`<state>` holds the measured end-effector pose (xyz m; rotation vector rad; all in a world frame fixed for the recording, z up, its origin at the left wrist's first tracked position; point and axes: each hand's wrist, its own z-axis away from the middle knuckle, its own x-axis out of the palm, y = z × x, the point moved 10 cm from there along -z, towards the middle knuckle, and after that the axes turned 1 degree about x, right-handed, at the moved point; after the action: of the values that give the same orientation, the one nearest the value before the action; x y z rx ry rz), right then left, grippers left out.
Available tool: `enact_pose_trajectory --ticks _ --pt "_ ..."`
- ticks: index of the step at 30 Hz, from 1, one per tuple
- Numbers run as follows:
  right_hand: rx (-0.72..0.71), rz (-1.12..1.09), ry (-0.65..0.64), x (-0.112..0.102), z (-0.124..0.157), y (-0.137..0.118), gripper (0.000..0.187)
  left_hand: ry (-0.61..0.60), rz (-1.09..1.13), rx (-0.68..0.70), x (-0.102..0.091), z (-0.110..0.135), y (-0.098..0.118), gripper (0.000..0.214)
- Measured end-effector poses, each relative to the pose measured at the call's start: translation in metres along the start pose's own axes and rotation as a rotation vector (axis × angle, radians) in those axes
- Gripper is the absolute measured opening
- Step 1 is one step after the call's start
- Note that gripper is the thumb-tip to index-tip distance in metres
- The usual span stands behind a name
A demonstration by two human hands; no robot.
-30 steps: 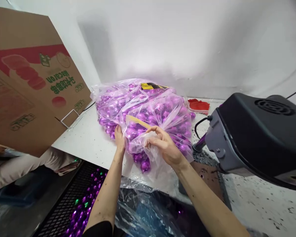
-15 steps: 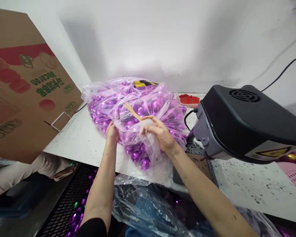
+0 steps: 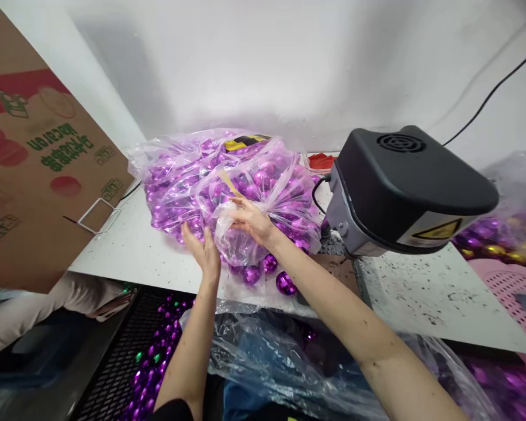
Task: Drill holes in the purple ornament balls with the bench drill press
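A large clear plastic bag (image 3: 179, 153) full of shiny purple disco-style balls (image 3: 263, 180) lies on the white table. My right hand (image 3: 253, 222) is closed on a bunched part of the bag's film, near its front. A yellow strip (image 3: 229, 182) lies just above those fingers. My left hand (image 3: 204, 252) is beside the bag's front left, its thumb and fingers spread with nothing in them. Below the bunched film, a few purple balls sit close together, and one purple ball (image 3: 286, 283) lies a little apart near the table's front edge.
A black machine (image 3: 412, 181) with a warning label stands right of the bag. A printed cardboard box (image 3: 48, 158) is at left. A pink basket (image 3: 504, 292) stands far right. Clear plastic film (image 3: 263, 356) hangs below the table, beside a black crate (image 3: 114, 351) with purple balls.
My left hand has let go of the bag and opened. My right hand has drawn the bunched film leftward, exposing a purple ball at the front. The view has shifted right.
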<state>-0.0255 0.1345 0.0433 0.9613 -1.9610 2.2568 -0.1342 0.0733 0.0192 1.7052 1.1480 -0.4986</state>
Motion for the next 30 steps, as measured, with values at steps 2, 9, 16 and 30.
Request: enact_pose_trajectory --ticks 2,9,16,30 --pt "0.020 0.008 0.008 0.001 -0.006 0.004 0.042 0.110 -0.007 -0.041 -0.007 0.045 0.013 0.054" --pt "-0.020 0.154 -0.076 0.021 0.003 -0.031 0.046 -0.099 -0.144 0.260 0.039 0.063 0.064 0.037" --pt "-0.228 0.658 0.134 -0.028 0.136 -0.030 0.048 -0.251 -0.416 0.226 0.025 0.028 0.017 0.049" --pt "-0.508 1.572 0.316 -0.053 0.204 0.097 0.066 -0.051 -0.260 0.182 0.032 -0.010 0.074 0.054"
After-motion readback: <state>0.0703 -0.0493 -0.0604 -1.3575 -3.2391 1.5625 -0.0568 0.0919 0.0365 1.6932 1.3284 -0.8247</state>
